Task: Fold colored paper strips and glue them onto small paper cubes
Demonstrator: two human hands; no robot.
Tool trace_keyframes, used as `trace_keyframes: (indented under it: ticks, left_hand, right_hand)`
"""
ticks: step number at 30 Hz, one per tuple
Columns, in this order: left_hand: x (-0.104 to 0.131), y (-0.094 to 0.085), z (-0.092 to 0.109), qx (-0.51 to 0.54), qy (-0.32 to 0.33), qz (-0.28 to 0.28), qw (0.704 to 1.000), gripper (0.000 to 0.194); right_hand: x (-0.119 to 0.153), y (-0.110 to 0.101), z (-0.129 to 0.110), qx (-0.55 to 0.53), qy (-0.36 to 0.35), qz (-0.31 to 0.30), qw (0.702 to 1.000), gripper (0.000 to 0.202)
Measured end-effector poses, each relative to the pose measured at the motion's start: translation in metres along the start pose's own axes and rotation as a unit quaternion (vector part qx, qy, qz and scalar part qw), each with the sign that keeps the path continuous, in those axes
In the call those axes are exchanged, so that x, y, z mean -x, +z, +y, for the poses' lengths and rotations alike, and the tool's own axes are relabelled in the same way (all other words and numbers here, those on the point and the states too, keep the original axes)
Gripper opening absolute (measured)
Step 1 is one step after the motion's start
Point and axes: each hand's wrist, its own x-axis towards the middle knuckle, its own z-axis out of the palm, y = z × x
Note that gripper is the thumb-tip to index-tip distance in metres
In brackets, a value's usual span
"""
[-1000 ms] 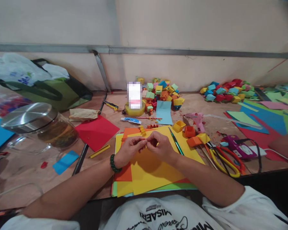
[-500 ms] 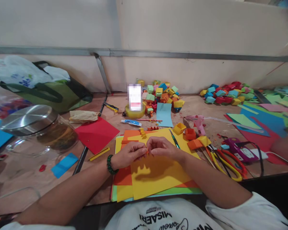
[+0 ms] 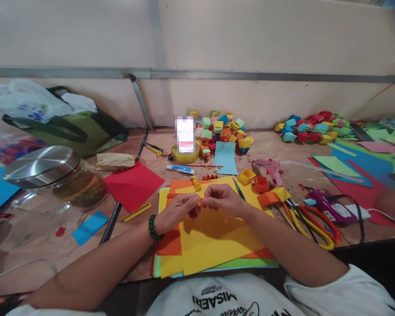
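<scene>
Left hand (image 3: 177, 210): fingers curled, thumb and forefinger pinching one end of a small orange paper piece (image 3: 200, 202). A green bead bracelet (image 3: 152, 227) sits at its wrist.

Right hand (image 3: 222, 199): fingers curled likewise, pinching the other end of the same piece.

Small orange paper piece: held between the two sets of fingertips, just above the paper stack and at the midline between the hands. Only a sliver shows; its long axis cannot be made out. Both hands are equally near, each touching it.

Paper stack (image 3: 210, 239): yellow sheet on top, orange, green and more beneath, lying flat directly under both hands.

Folded paper cubes, yellow (image 3: 245, 176) and orange (image 3: 261, 184): just beyond the right hand.

Scissors (image 3: 311, 219): right of the stack, well apart from the hands.

Red sheet (image 3: 133, 184): left of the stack.

Glass jar with metal lid (image 3: 57, 177): far left.

Heap of coloured cubes (image 3: 225, 129): at the wall, beyond the hands.
</scene>
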Motion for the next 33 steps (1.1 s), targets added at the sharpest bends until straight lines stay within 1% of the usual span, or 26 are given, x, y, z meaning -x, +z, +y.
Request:
trace_keyframes:
  ticks: [2,4,6,8,10,12,14,16,18,21,24,26,28,30,32,33]
  left_hand:
    - [-0.002,0.0,-0.001,-0.003,0.015,0.041,0.999,0.047]
    - [-0.004,0.0,-0.002,-0.004,0.024,0.083,0.996,0.045]
    - [-0.005,0.001,-0.002,0.001,0.026,0.119,0.993,0.045]
    - [-0.005,0.001,-0.001,-0.001,0.027,0.139,0.99,0.045]
    - [-0.004,0.001,0.001,-0.008,0.032,0.136,0.99,0.044]
    - [-0.003,0.001,0.003,-0.017,0.031,0.117,0.993,0.043]
    - [-0.002,0.002,0.003,-0.017,0.02,0.091,0.996,0.044]
    - [-0.002,0.003,0.002,0.005,0.003,0.068,0.998,0.045]
    - [-0.002,0.003,0.0,0.046,-0.011,0.055,0.997,0.048]
    - [-0.004,0.003,-0.002,0.088,-0.021,0.047,0.995,0.049]
    - [-0.005,0.002,-0.003,0.091,-0.025,0.039,0.995,0.048]
    - [-0.005,0.001,-0.003,0.092,-0.028,0.039,0.995,0.048]
    - [-0.006,0.001,-0.003,0.094,-0.035,0.049,0.994,0.048]
    - [-0.006,0.0,-0.004,0.097,-0.047,0.077,0.991,0.046]
    - [-0.007,-0.001,-0.006,0.099,-0.061,0.11,0.987,0.045]
    - [-0.007,-0.002,-0.007,0.101,-0.069,0.123,0.985,0.044]
  right_hand:
    - [-0.002,0.003,0.002,-0.012,-0.01,0.044,0.999,0.046]
    - [-0.002,0.008,0.004,-0.004,-0.018,0.057,0.998,0.049]
    - [-0.001,0.012,0.006,0.035,-0.034,0.058,0.997,0.049]
    - [0.001,0.014,0.009,0.098,-0.057,0.073,0.991,0.045]
    - [0.003,0.014,0.012,0.17,-0.093,0.105,0.975,0.035]
    - [0.005,0.013,0.013,0.231,-0.147,0.123,0.954,0.027]
    - [0.006,0.013,0.014,0.268,-0.202,0.114,0.935,0.023]
    - [0.006,0.013,0.013,0.277,-0.231,0.102,0.927,0.02]
    - [0.007,0.013,0.012,0.268,-0.232,0.108,0.929,0.02]
    - [0.008,0.013,0.01,0.245,-0.201,0.109,0.942,0.023]
    - [0.008,0.012,0.008,0.211,-0.151,0.094,0.961,0.024]
    - [0.006,0.011,0.009,0.203,-0.125,0.103,0.966,0.026]
    - [0.005,0.01,0.009,0.2,-0.111,0.13,0.965,0.027]
    - [0.004,0.01,0.01,0.184,-0.113,0.17,0.961,0.03]
    - [0.005,0.009,0.009,0.182,-0.139,0.188,0.955,0.034]
    - [0.006,0.009,0.008,0.197,-0.163,0.18,0.95,0.036]
